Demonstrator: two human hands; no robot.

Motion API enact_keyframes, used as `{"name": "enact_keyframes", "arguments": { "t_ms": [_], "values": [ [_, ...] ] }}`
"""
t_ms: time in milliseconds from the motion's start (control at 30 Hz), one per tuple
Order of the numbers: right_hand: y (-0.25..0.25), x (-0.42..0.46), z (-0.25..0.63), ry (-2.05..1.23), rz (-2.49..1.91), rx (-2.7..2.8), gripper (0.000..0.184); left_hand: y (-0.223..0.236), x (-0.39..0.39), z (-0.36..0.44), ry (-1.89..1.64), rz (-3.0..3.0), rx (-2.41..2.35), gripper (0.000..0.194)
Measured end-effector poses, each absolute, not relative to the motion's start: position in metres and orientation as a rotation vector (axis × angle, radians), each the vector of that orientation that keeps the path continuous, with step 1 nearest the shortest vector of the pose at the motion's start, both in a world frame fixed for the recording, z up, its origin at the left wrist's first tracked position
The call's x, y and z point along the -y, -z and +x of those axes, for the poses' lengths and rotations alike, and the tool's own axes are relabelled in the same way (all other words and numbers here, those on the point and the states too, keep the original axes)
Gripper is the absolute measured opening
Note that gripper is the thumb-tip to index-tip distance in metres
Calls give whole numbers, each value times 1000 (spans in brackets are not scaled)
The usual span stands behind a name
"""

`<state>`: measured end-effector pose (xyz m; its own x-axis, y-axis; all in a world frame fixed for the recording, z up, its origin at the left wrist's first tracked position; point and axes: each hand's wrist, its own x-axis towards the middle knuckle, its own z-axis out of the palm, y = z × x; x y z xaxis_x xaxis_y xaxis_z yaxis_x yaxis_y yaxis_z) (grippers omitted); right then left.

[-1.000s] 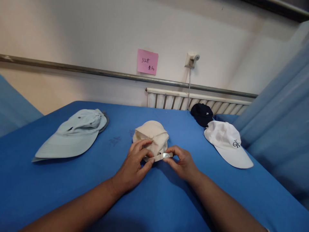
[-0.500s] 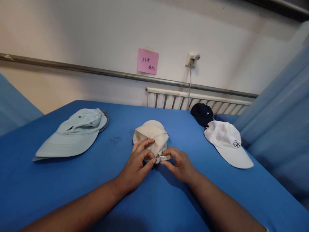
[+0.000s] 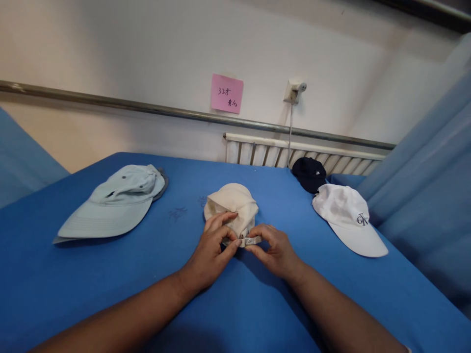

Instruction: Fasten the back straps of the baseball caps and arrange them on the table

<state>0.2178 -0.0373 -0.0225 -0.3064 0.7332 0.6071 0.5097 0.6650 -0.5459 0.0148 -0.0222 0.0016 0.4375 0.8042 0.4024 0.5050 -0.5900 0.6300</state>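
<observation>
Showing shorter than earlier, the strap (image 3: 252, 240) of the beige cap (image 3: 241, 202) is pinched by the left hand (image 3: 212, 249) and right hand (image 3: 276, 250). Length is apparently being adjusted.

The pale wall (image 3: 165, 54) is crossed by a metal rail (image 3: 147, 109), below which a radiator (image 3: 271, 139) is partly hidden by the blue-covered table (image 3: 283, 201). A pink note (image 3: 227, 94) and a socket (image 3: 291, 92) are fixed above the rail. The table is flanked by blue curtains (image 3: 434, 162).
</observation>
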Motion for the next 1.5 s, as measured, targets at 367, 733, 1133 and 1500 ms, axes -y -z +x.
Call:
{"name": "enact_keyframes", "arguments": {
  "t_ms": [367, 733, 1133, 1500],
  "values": [
    [21, 37, 216, -244, -933, 2013, 16, 2, 26, 20, -1009, 2325, -1134, 11],
    [26, 36, 219, -350, -961, 1963, 13, -3, 16, 1, -872, 2523, -980, 13],
    [26, 36, 217, -341, -975, 1975, 15, 4, 12, 2, -830, 2572, -979, 13],
    [21, 42, 210, -516, -1052, 2005, 22, 3, 21, 7, -828, 2701, -1007, 30]
  ]
}}
